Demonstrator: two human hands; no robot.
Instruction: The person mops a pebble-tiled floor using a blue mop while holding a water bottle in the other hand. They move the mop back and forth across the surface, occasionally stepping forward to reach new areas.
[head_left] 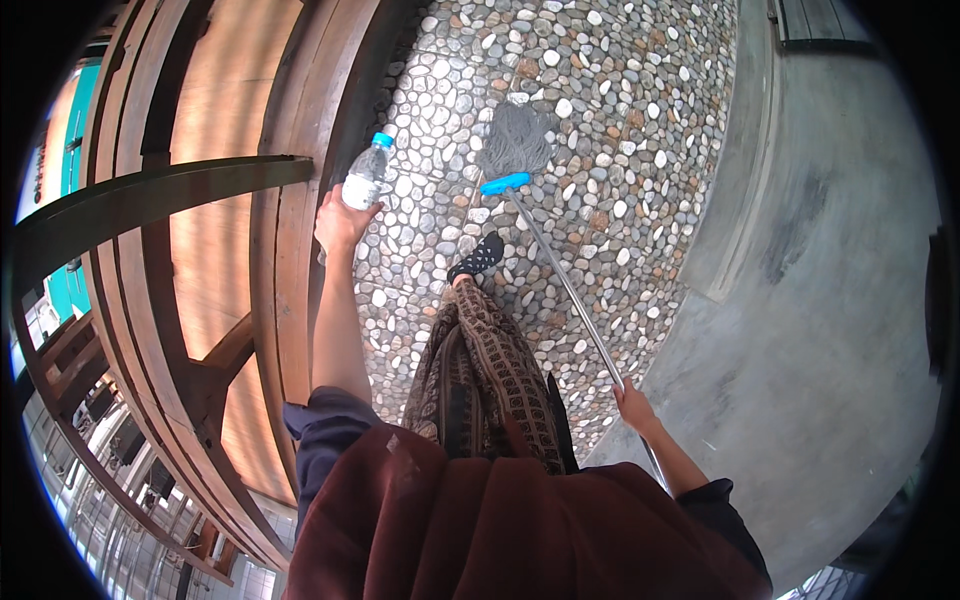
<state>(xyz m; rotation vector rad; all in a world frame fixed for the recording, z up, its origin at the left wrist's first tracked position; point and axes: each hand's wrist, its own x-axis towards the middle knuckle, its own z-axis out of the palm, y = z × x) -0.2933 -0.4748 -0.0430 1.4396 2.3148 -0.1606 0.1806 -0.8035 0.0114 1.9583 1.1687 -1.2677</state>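
My left hand (pixel 346 215) grips a clear plastic bottle (pixel 368 170) with a blue cap and pale lower part, beside the wooden edge at left. My right hand (pixel 634 404) is closed around the silver pole (pixel 565 280) of a mop, lower right of centre. The pole runs up to a blue holder (pixel 504 183), with the grey strands (pixel 515 135) of the mop head spread on the pebble floor (pixel 650 150) above it. My foot (pixel 477 255), in a dark spotted sock, is below the mop head.
Wooden benches or railings (pixel 150 250) with lighter panels and a dark beam (pixel 170 185) line the left. A smooth grey concrete surface (pixel 810 320) with a ledge borders the pebbles on the right. A dark grating (pixel 820 22) shows at the top right.
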